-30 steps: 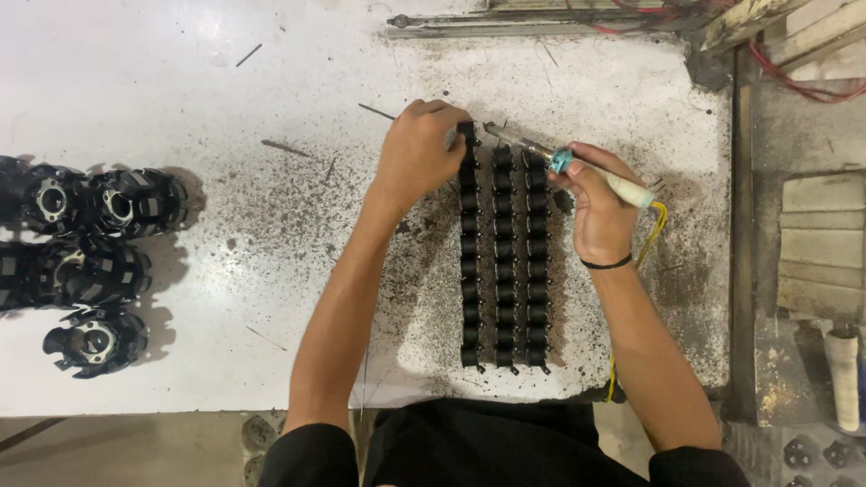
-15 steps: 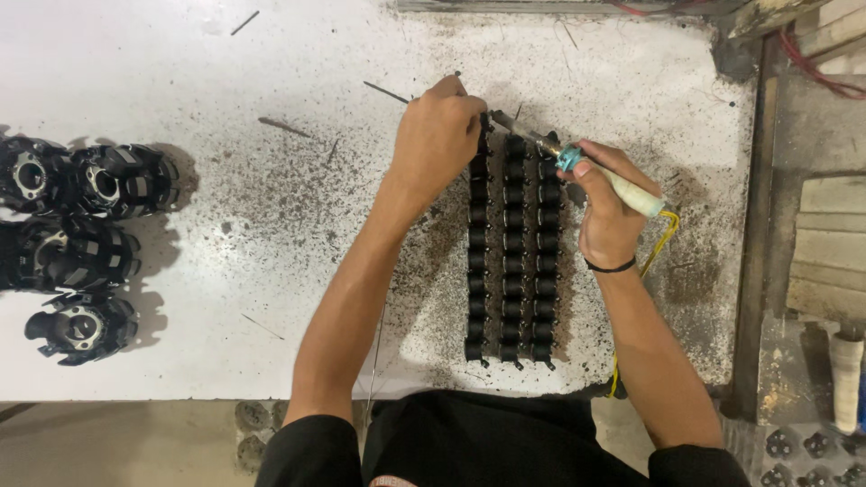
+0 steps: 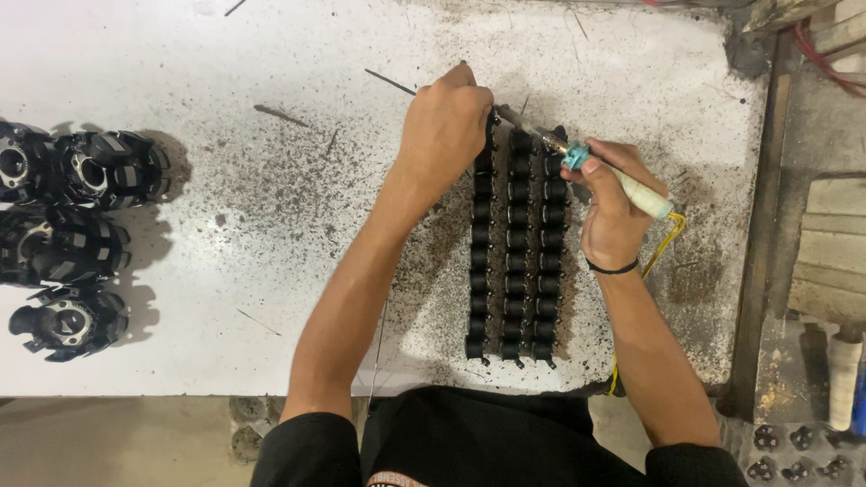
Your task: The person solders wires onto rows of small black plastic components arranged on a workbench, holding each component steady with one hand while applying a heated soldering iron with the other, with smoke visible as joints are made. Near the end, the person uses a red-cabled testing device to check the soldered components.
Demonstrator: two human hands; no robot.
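**Head view: both hands at the top of the black part rows**

Head camera looks straight down on a white, soot-speckled worktop. I see three parallel rows of small black parts lying in the middle of it, running from near my body away toward the far edge.

My left hand sits curled at the far end of the leftmost row, knuckles up, fingers closed down on the top part there; whatever the fingertips pinch is hidden under the hand, so I cannot tell exactly. My right hand is wrapped shut around a soldering iron with a cream handle and a teal collar, held like a pen. Its metal tip slants up and left across the tops of the rows, ending just beside my left hand. A yellow cord trails from the handle's back end past my wrist, which wears a thin black band.

Well apart, at the worktop's left edge, stands a cluster of larger black round assemblies. Thin wire scraps lie scattered on the far surface.
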